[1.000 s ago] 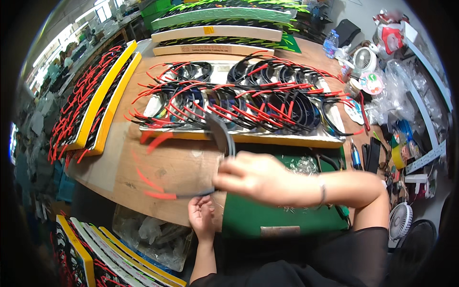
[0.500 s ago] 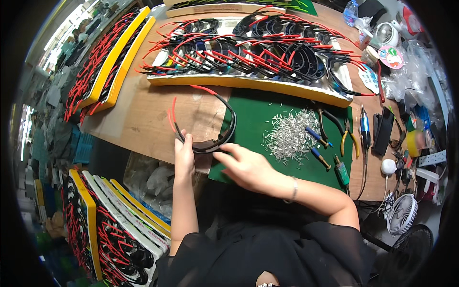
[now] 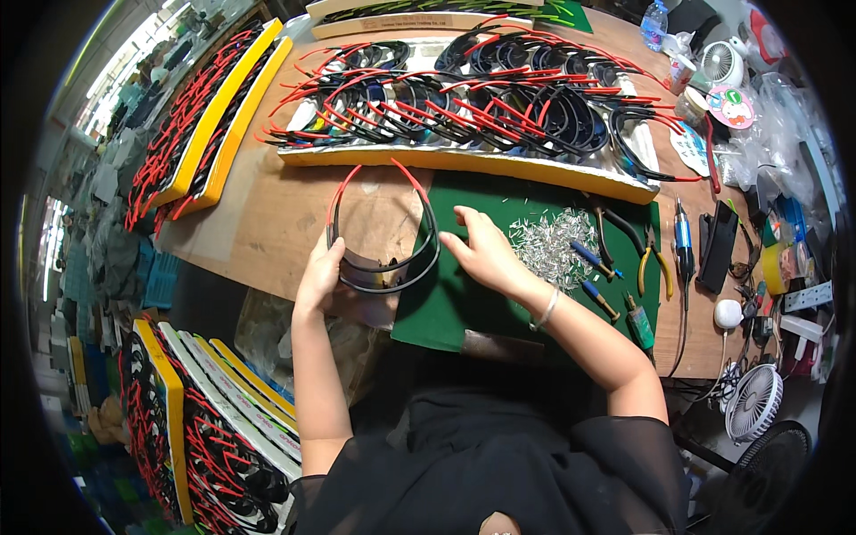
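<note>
Currently mid-step: seating a black, red-tipped curved plastic band (image 3: 383,234) at the left edge of the green mat (image 3: 535,214) on the wooden desk (image 3: 267,223). Left hand (image 3: 321,275) curled around band's lower left rim. Right hand (image 3: 486,254) half open, fingertips near right rim; contact unclear. Next probably calls for steadying both sides.

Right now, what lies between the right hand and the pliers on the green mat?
In the head view, a pile of small silvery metal pieces lies on the green mat, between the right hand and the pliers.
</note>
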{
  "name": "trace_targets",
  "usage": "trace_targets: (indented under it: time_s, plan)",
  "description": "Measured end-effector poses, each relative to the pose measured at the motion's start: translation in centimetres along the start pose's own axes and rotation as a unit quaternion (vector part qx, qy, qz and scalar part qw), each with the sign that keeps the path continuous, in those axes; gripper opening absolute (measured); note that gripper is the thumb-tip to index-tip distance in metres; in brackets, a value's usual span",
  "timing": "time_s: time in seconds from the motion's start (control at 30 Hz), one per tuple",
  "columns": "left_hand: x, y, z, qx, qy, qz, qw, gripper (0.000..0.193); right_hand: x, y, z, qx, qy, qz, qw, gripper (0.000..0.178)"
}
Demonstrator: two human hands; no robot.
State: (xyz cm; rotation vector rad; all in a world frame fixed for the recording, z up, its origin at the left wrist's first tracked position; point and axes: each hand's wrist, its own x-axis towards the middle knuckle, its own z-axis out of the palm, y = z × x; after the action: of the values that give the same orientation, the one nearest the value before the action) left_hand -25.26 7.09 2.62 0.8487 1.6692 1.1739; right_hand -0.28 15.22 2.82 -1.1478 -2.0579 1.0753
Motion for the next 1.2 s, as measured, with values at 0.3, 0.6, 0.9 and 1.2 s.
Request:
trace_targets:
  time_s: [0.3,0.6,0.9,1.2]
  plan:
    - [0.9,1.7,-0.7,0.186,0.067,0.166,0.966,0.041,-0.6,-1.3,0.7,0.35,-0.116,0.149,0.918,0.043]
    - [-5.2,6.9,5.3,0.105,0.024,0.187,0.976,0.026,-5.9,-2.0,-4.4,0.313,-0.126,0.058,0.94,0.023]
    - [-8.4,4.3,12.9,0.076,-0.25,0.116,0.958,0.028,-14.1,-1.5,-9.4,0.352,-0.29,0.163,0.875,0.032]
    - [-11.4,1.4,19.1,-0.276,-0.326,-0.18,0.886,0.034,-17.8,-3.5,-12.1,0.15,-0.064,-0.174,0.971,0.022]
